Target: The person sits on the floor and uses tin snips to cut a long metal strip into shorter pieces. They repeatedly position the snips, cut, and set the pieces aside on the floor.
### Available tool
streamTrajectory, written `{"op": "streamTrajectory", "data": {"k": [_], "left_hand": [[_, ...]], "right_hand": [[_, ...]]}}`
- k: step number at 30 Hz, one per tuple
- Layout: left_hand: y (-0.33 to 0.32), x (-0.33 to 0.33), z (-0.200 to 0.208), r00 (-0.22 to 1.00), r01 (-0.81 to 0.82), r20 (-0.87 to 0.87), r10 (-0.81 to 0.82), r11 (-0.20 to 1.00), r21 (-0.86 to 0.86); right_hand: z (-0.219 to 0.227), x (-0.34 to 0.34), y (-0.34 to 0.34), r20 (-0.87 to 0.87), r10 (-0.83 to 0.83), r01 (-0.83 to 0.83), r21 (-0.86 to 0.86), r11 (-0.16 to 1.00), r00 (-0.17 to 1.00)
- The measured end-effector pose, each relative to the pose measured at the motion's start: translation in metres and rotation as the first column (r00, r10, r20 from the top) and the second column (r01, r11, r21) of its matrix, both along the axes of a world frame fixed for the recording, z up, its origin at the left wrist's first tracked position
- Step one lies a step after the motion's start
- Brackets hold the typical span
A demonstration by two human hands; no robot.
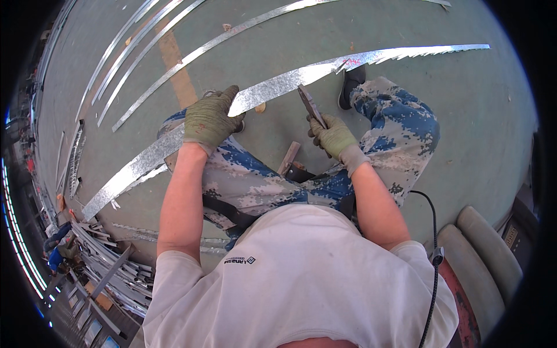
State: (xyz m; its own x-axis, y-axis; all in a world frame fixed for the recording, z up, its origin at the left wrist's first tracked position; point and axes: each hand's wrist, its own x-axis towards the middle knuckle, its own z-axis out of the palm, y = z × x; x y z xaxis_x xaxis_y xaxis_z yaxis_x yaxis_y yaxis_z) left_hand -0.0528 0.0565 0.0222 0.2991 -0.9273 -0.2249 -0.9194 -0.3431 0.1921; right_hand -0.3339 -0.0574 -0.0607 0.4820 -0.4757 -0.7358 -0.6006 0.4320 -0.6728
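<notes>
A long, shiny sheet-metal strip [278, 85] crosses in front of me, from low at the left to high at the right. One edge of its right part is cut into a row of slanted teeth, and red handwriting marks it. My left hand [210, 122], in a green work glove, is closed around the strip over my left thigh. In my gloved right hand [336, 138] is a dark tool that looks like pliers [311, 105]. Its jaws point up towards the strip's lower edge, apart from it. The fingers' undersides are hidden.
Several narrow metal strips [174, 71] lie on the green floor [476, 116] at the far left. A heap of metal offcuts [116, 267] is at the lower left, with a person [56, 255] beyond. Between my legs stands a wooden-handled object [289, 158]. Grey padded rolls [490, 243] sit at right.
</notes>
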Motion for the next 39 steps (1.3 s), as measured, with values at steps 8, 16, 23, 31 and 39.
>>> {"op": "streamTrajectory", "data": {"k": [8, 16, 23, 31, 39], "left_hand": [[-0.007, -0.005, 0.012, 0.999, -0.037, -0.018, 0.039, 0.995, 0.094], [-0.006, -0.002, 0.007, 0.999, -0.017, -0.033, 0.019, 0.998, 0.060], [-0.009, -0.002, 0.010, 0.997, -0.061, -0.051, 0.065, 0.994, 0.090], [-0.014, -0.002, 0.011, 0.992, -0.080, -0.090, 0.092, 0.989, 0.123], [-0.006, -0.002, 0.009, 0.985, -0.133, -0.099, 0.143, 0.986, 0.102]], "right_hand": [[-0.009, -0.001, -0.002, 0.012, 0.031, -0.031, 0.004, 0.999, 0.999], [-0.010, -0.001, -0.004, 0.026, 0.018, -0.018, 0.012, 1.000, 1.000], [0.004, 0.002, -0.016, 0.032, -0.010, 0.004, 0.183, 0.983, 0.999], [0.000, -0.002, -0.028, 0.097, -0.081, 0.034, 0.411, 0.911, 0.992], [-0.003, -0.006, -0.029, 0.215, -0.043, -0.063, 0.462, 0.885, 0.976]]}}
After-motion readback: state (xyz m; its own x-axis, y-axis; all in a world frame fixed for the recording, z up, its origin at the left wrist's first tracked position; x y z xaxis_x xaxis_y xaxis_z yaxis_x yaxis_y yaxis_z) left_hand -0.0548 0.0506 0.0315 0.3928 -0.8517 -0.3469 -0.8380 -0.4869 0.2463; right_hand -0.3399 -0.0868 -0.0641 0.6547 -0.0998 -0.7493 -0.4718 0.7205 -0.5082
